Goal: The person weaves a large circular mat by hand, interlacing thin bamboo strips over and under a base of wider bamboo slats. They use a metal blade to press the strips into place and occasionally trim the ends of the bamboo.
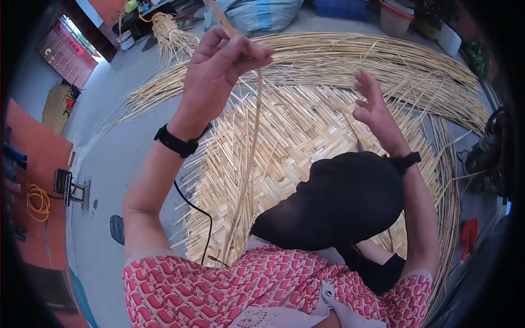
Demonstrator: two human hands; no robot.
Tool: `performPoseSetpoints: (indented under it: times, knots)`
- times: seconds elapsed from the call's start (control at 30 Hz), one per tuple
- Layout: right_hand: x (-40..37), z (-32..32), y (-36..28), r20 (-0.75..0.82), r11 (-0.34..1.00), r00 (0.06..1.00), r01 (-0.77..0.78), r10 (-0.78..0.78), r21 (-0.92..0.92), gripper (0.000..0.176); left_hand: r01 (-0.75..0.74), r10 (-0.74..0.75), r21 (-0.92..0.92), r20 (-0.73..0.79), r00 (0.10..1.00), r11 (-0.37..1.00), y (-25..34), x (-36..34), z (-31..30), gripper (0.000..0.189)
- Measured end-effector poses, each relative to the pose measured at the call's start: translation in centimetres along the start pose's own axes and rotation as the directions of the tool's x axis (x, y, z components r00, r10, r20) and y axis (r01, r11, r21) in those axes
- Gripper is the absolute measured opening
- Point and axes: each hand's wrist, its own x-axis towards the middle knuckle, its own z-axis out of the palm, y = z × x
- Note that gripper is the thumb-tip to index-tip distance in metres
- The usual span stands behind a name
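Going left to right, we see a coil of yellow hose between eight and nine o'clock, on a reddish surface, and a dark red door at ten. At eleven, a loose bundle of pale strips lies near a white bucket.

Our left hand, between eleven and twelve, is raised and closed, pinching a long, narrow strip between thumb and fingers. One part runs up out of view; the other hangs in a loose curve over the woven mat, which spreads around the centre, its edge fringed with unwoven ends. A blue bag sits at twelve and a blue crate at one.

Our right hand, at two o'clock, is open above the mat, fingers lifted, with nothing visible in its grasp. Behind it, long strips sweep in an arc, and a red dustpan lies near four.

We judge the step in hand to be the handling of a single strip. Being long and thin, it calls for a light pinch and enough slack to avoid a kink or a snag on the fringe.

We find no brand, label or writing that we can read.
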Motion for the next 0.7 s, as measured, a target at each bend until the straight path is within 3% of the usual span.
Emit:
performPoseSetpoints:
  times: [0.07, 0.13, 0.2, 0.23, 0.27, 0.33, 0.37, 0.4, 0.43, 0.5, 0.57, 0.6, 0.63, 0.67, 0.7]
  knots:
    - [2.2, 2.5, -3.5, 0.042, 0.965, 0.980, 0.186, -0.197, 0.187, 0.114, -0.109, 0.148, -0.157, 0.267, 0.952, 0.982, -1.8, 6.1, 6.0, 0.020]
    - [3.1, 4.0, -5.8, 0.050, 0.855, 0.960, 0.220, -0.274, 0.470, 0.078, -0.072, 0.184, -0.334, 0.318, 0.930, 0.940, -2.7, 11.2, 11.6, 0.014]
    - [2.0, 2.3, -7.1, 0.114, 0.862, 0.990, 0.017, -0.086, 0.507, 0.038, -0.221, 0.384, -0.405, 0.382, 0.841, 0.887, -0.8, 15.2, 15.4, 0.017]
    - [1.0, 1.5, -6.9, -0.041, 0.849, 0.999, 0.051, -0.034, 0.526, 0.017, -0.288, 0.441, -0.392, 0.389, 0.809, 0.874, 1.0, 16.5, 16.0, 0.018]
    - [-0.2, -0.3, -6.4, -0.096, 0.861, 0.995, 0.063, -0.016, 0.505, 0.017, -0.349, 0.474, -0.353, 0.376, 0.796, 0.868, 2.8, 17.5, 15.9, 0.019]
    - [-2.5, -4.0, -5.1, -0.455, 0.951, 0.889, 0.177, -0.043, 0.255, 0.017, -0.441, 0.503, -0.245, 0.333, 0.798, 0.863, 5.6, 19.2, 14.6, 0.020]
    - [-3.9, -6.6, -4.4, -0.503, 0.983, 0.858, 0.164, -0.101, 0.083, 0.018, -0.447, 0.493, -0.212, 0.308, 0.814, 0.869, 6.3, 20.1, 13.9, 0.022]
    - [-5.7, -8.4, -5.0, -0.509, 0.983, 0.842, 0.176, -0.176, -0.048, 0.024, -0.285, 0.290, -0.087, 0.490, 0.822, 0.955, 7.0, 21.5, 10.4, 0.023]
    - [-7.1, -9.4, -5.8, -0.521, 0.985, 0.837, 0.162, -0.168, -0.058, 0.026, -0.255, 0.275, -0.109, 0.507, 0.817, 0.961, 6.1, 21.9, 10.2, 0.023]
    - [-9.5, -11.4, -7.3, -0.554, 0.991, 0.822, 0.122, -0.135, -0.061, 0.028, -0.148, 0.217, -0.213, 0.355, 0.909, 0.966, 3.8, 22.2, 10.9, 0.022]
    - [-11.0, -13.4, -8.6, -0.416, 0.948, 0.909, 0.128, 0.005, 0.292, 0.022, -0.071, 0.135, -0.311, 0.188, 0.973, 0.948, 2.1, 22.6, 11.4, 0.021]
    - [-11.8, -14.0, -8.9, -0.429, 0.950, 0.903, 0.121, 0.016, 0.289, 0.022, -0.046, 0.088, -0.360, 0.101, 0.991, 0.932, 1.5, 23.1, 11.0, 0.021]
    - [-12.8, -14.6, -9.1, -0.195, 0.928, 0.979, 0.132, -0.066, 0.350, 0.025, -0.031, 0.077, -0.370, 0.111, 0.991, 0.928, 1.1, 24.4, 9.9, 0.021]
    - [-13.9, -14.9, -9.2, 0.043, 0.903, 0.987, 0.125, -0.156, 0.412, 0.029, 0.006, 0.062, -0.405, 0.153, 0.986, 0.914, 0.9, 26.3, 8.0, 0.019]
    - [-15.2, -14.7, -8.4, 0.063, 0.910, 0.995, 0.050, -0.083, 0.412, 0.029, 0.045, 0.047, -0.441, 0.195, 0.980, 0.897, 0.7, 28.3, 5.8, 0.017]
